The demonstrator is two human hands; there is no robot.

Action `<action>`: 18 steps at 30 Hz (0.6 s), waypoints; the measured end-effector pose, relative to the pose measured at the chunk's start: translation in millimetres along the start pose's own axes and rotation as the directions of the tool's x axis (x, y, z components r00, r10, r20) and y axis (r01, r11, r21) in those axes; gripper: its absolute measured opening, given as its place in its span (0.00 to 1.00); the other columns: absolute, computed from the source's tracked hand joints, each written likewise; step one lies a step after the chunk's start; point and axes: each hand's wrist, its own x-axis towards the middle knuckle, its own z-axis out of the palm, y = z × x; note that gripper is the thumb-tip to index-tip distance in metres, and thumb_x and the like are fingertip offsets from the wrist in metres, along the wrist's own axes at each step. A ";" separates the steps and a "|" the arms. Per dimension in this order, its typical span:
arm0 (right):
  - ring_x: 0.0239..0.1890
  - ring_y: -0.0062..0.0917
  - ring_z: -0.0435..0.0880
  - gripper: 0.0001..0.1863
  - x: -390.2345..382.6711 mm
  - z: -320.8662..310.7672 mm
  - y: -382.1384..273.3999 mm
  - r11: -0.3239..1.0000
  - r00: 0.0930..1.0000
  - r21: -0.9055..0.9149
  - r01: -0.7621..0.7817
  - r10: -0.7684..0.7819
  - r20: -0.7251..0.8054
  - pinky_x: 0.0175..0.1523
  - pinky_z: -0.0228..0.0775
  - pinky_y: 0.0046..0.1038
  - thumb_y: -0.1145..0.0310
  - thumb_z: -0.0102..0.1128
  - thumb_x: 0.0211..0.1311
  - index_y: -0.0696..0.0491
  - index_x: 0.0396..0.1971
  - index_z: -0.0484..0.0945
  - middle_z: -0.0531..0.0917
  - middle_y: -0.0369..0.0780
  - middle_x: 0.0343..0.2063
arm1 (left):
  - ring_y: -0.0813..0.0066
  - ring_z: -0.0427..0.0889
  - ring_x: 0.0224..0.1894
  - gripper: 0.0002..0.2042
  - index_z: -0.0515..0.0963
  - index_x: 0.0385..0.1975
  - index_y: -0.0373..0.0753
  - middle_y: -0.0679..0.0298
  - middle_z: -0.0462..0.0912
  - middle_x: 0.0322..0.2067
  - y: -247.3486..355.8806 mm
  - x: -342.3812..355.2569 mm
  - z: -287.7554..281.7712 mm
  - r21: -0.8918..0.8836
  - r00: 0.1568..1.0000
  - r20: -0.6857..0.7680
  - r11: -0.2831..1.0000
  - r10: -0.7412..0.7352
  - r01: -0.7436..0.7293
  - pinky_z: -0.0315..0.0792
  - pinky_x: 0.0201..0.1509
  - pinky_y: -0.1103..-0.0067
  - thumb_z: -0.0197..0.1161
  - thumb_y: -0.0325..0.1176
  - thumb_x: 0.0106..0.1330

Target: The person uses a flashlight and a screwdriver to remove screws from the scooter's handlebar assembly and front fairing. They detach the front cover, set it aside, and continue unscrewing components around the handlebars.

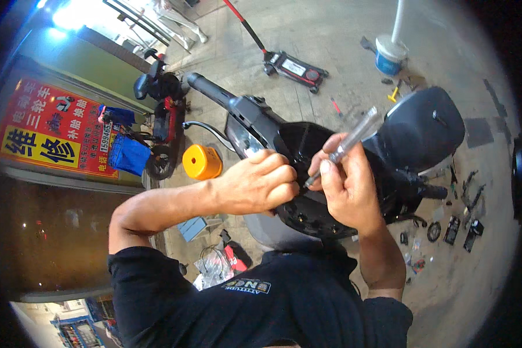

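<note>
In my right hand (352,188) is a screwdriver (356,132) with a clear handle. It is tilted, its handle up to the right and its shaft down to the left, toward the dark front panel of a black scooter (298,142). My left hand (260,182) is closed in a fist against the same panel, beside the screwdriver's lower end. Whatever its fingers grip is hidden. The scooter's handlebar grip (210,90) sticks out at the far left, with a brake lever (206,130) below it. A black rounded seat or box (424,129) rises behind the panel.
An orange stool (202,162) stands left of the scooter, near a parked red scooter (167,124). A floor jack (296,68) and a bucket (390,55) are at the back. Loose parts, including a black ring (434,232), and a yellow-handled tool (395,93) lie at right.
</note>
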 end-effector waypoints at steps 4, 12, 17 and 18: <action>0.33 0.13 0.78 0.17 -0.8 0.5 0.9 0.999 0.999 0.015 0.033 -0.032 -0.027 0.38 0.77 0.18 0.78 0.47 0.71 0.58 0.58 0.61 0.77 0.38 0.33 | 0.66 0.74 0.46 0.31 0.71 0.44 0.45 0.65 0.71 0.41 2.1 3.3 -3.2 0.003 0.998 0.065 1.000 -0.029 0.029 0.67 0.48 0.70 0.71 0.48 0.36; 0.32 0.15 0.78 0.30 -3.4 4.4 5.2 1.000 0.997 -0.002 0.022 -0.022 -0.078 0.39 0.76 0.18 0.80 0.49 0.69 0.61 0.69 0.53 0.78 0.38 0.32 | 0.65 0.73 0.46 0.31 0.70 0.42 0.44 0.64 0.71 0.40 8.1 5.5 -1.1 -0.012 0.997 -0.001 0.997 -0.083 0.082 0.67 0.47 0.71 0.71 0.49 0.36; 0.36 0.17 0.77 0.30 -5.6 4.9 0.4 0.999 0.996 0.041 -0.022 0.025 -0.083 0.40 0.75 0.19 0.82 0.49 0.68 0.61 0.68 0.54 0.77 0.38 0.33 | 0.65 0.71 0.47 0.39 0.71 0.47 0.42 0.65 0.69 0.41 4.4 -0.8 -3.1 -0.032 0.999 0.037 0.999 -0.015 0.017 0.65 0.48 0.70 0.76 0.51 0.31; 0.36 0.17 0.77 0.30 -5.5 4.6 -0.6 0.999 0.996 0.023 -0.026 0.028 -0.081 0.41 0.75 0.19 0.82 0.49 0.68 0.61 0.68 0.54 0.77 0.38 0.34 | 0.65 0.71 0.47 0.39 0.70 0.47 0.42 0.65 0.69 0.41 2.2 -1.5 -3.9 -0.032 0.999 0.047 0.999 0.009 -0.007 0.65 0.48 0.70 0.76 0.51 0.31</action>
